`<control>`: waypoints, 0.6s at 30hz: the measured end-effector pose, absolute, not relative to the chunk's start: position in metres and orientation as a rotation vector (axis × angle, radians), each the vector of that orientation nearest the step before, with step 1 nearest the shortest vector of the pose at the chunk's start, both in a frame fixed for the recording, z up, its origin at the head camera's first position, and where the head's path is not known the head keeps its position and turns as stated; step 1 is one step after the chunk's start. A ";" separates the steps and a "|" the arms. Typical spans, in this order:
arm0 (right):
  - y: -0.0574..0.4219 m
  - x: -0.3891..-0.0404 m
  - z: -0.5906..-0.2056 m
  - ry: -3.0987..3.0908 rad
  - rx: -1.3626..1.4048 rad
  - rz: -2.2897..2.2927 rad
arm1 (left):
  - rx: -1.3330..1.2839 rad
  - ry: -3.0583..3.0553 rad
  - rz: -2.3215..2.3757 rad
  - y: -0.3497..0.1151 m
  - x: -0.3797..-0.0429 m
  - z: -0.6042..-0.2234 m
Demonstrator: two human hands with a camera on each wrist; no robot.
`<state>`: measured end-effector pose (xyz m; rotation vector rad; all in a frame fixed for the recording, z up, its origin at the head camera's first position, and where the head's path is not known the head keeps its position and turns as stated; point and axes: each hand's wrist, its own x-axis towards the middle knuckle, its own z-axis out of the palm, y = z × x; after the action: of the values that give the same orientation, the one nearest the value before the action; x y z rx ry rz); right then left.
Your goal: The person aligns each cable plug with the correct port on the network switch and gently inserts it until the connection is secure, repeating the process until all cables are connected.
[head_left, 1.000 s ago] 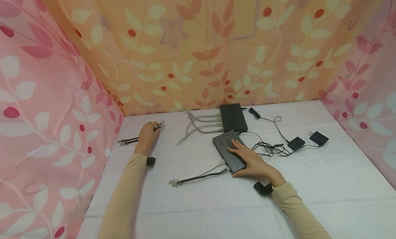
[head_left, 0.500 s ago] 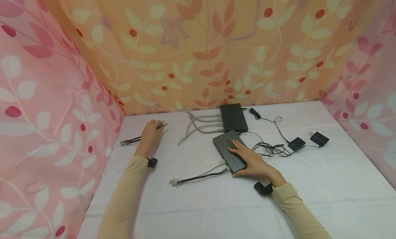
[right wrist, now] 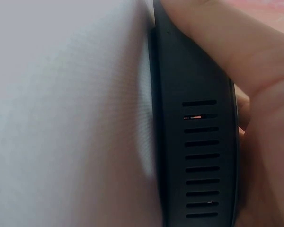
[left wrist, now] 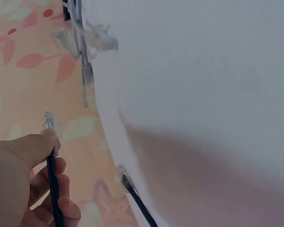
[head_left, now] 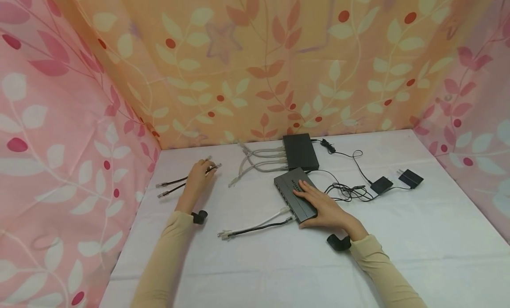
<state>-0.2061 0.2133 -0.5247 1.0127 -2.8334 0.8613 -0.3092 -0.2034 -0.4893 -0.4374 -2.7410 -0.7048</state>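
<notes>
My left hand (head_left: pixel 198 179) pinches a black network cable (left wrist: pixel 53 179) between thumb and fingers, right at its clear plug (left wrist: pixel 48 119). A second short black cable (left wrist: pixel 140 202) with a clear plug is close by, in the left wrist view to the right of the hand. My right hand (head_left: pixel 328 210) rests across a grey NETGEAR network switch (head_left: pixel 287 187), fingers extended over its top and thumb along its slotted side (right wrist: pixel 201 156). From the switch's ports run a white cable (head_left: pixel 266 221) and a black cable (head_left: pixel 260 227), their loose ends together on the table.
Behind the switch stands a black box (head_left: pixel 300 152) with several grey cables (head_left: pixel 260 159) plugged in. Thin power leads (head_left: pixel 346 190) tangle to the right, running to two black adapters (head_left: pixel 381 185). A patterned curtain (head_left: pixel 247 78) borders the white table (head_left: pixel 255 272).
My left hand has shifted slightly right and nearer me. The two black cables, earlier side by side, now lie spread apart. My right hand and the switch have stayed put.
</notes>
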 end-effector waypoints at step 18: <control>0.214 -0.207 -0.526 -2.823 1.023 0.831 | -0.483 -2.732 -0.764 -0.170 -0.281 -0.483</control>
<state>-0.2074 0.2140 -0.5260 1.0233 -2.8227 0.8306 -0.2810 -0.1699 -0.4831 -0.4827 -2.7320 -0.7642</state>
